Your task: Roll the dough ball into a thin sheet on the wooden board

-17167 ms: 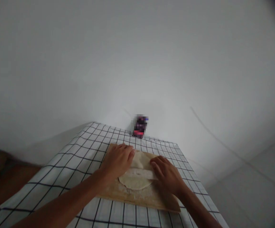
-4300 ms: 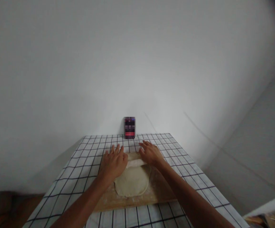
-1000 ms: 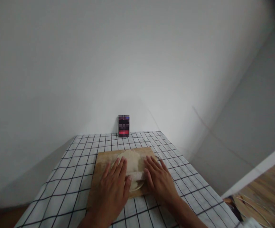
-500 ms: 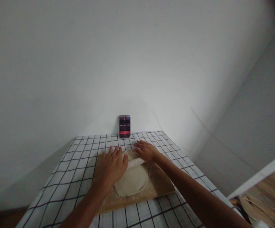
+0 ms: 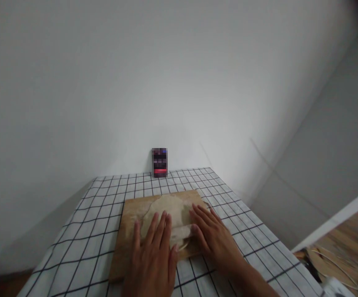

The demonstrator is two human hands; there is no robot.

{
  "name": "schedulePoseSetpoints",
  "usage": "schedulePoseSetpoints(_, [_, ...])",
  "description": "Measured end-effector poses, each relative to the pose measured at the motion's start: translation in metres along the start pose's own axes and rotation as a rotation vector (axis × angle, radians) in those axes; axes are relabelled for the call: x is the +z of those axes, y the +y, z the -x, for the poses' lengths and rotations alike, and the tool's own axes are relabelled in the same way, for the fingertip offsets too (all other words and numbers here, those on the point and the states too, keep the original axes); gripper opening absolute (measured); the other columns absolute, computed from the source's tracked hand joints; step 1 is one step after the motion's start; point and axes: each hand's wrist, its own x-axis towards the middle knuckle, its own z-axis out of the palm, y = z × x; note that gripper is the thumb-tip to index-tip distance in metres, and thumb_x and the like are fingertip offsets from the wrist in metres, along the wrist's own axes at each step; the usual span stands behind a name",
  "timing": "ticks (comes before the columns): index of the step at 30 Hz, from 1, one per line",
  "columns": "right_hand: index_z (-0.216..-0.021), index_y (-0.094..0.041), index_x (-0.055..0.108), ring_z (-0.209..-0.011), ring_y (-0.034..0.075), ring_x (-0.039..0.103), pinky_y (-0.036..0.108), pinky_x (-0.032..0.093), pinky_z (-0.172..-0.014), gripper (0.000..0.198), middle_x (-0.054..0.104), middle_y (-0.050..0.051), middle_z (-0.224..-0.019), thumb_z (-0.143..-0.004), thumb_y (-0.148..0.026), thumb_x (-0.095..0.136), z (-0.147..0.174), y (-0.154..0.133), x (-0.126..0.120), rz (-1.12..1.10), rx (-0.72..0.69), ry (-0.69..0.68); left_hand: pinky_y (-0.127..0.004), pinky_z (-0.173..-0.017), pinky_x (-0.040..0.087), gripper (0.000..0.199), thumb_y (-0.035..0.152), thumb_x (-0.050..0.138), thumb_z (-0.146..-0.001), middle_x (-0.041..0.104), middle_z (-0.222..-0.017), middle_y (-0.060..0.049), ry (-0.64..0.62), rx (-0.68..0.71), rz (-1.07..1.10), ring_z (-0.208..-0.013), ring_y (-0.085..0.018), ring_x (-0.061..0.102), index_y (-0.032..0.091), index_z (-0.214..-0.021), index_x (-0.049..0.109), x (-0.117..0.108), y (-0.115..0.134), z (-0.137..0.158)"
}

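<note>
A flat, pale sheet of dough point(image 5: 168, 205) lies on a wooden board point(image 5: 119, 251). Across its near part runs a floury, light rolling pin point(image 5: 181, 234), its ends covered by my hands. My left hand point(image 5: 154, 255) lies over the left end, palm down, fingers stretched forward above the dough. Over the right end rests my right hand point(image 5: 214, 235), its fingers also extended and not wrapped round the pin. A small strip of dough shows on the near side of the pin.
A white cloth with a dark grid point(image 5: 83, 231) covers the table. Against the white wall at the back stands a pixelated dark phone-like rectangle point(image 5: 159, 163). Beyond the table's right edge, a round tan object point(image 5: 327, 264) with a pale cord sits near the wooden floor.
Both hands have moved back toward me with the rolling pin, from the far part of the dough to its near part. The board has turned slightly and shifted a little.
</note>
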Motion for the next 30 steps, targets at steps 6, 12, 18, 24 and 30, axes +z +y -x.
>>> schedulePoseSetpoints(6, [-0.157, -0.038, 0.044, -0.152, 0.028, 0.036, 0.061, 0.028, -0.127, 0.05, 0.037, -0.002, -0.164, -0.108, -0.046, 0.035, 0.037, -0.01, 0.006, 0.025, 0.066, -0.011, -0.059, -0.129, 0.015, 0.068, 0.038, 0.042, -0.099, 0.053, -0.155, -0.006, 0.007, 0.127, 0.019, -0.142, -0.029, 0.051, 0.021, -0.164, 0.027, 0.0, -0.003, 0.024])
schedulePoseSetpoints(12, [-0.154, -0.027, 0.05, -0.154, 0.028, 0.031, 0.063, 0.011, -0.128, 0.051, 0.042, 0.003, -0.163, -0.11, -0.039, 0.028, -0.016, -0.004, -0.002, 0.073, 0.064, -0.085, -0.061, -0.116, 0.042, 0.061, 0.041, 0.04, -0.103, 0.048, -0.159, -0.005, -0.166, 0.045, 0.146, -0.143, -0.031, 0.051, 0.02, -0.16, 0.035, 0.007, -0.016, -0.004])
schedulePoseSetpoints(18, [-0.149, -0.025, 0.055, -0.154, 0.027, 0.032, 0.058, 0.02, -0.126, 0.055, 0.045, 0.008, -0.162, -0.111, -0.045, 0.021, -0.099, 0.016, 0.005, 0.019, 0.082, -0.188, -0.065, -0.123, 0.03, 0.055, 0.046, 0.031, -0.108, 0.05, -0.157, -0.009, -0.375, -0.148, 0.189, -0.15, -0.034, 0.04, 0.017, -0.149, 0.053, 0.023, -0.048, -0.059])
schedulePoseSetpoints(24, [-0.142, -0.021, 0.059, -0.15, 0.03, 0.04, 0.059, 0.034, -0.117, 0.051, 0.048, 0.014, -0.159, -0.109, -0.046, 0.028, -0.142, 0.027, 0.017, 0.022, 0.105, -0.282, -0.064, -0.121, 0.033, 0.058, 0.046, 0.026, -0.109, 0.045, -0.16, -0.01, -0.598, -0.305, 0.25, -0.153, -0.034, 0.034, 0.016, -0.152, 0.049, 0.048, -0.078, -0.09])
schedulePoseSetpoints(30, [-0.138, -0.023, 0.061, -0.147, 0.03, 0.043, 0.057, 0.035, -0.116, 0.052, 0.054, 0.014, -0.154, -0.109, -0.042, 0.023, -0.117, 0.015, 0.004, 0.069, 0.081, -0.27, -0.062, -0.123, 0.031, 0.054, 0.039, 0.029, -0.108, 0.048, -0.159, -0.009, -0.543, -0.29, 0.243, -0.153, -0.032, 0.034, 0.017, -0.152, 0.05, 0.045, -0.076, -0.079])
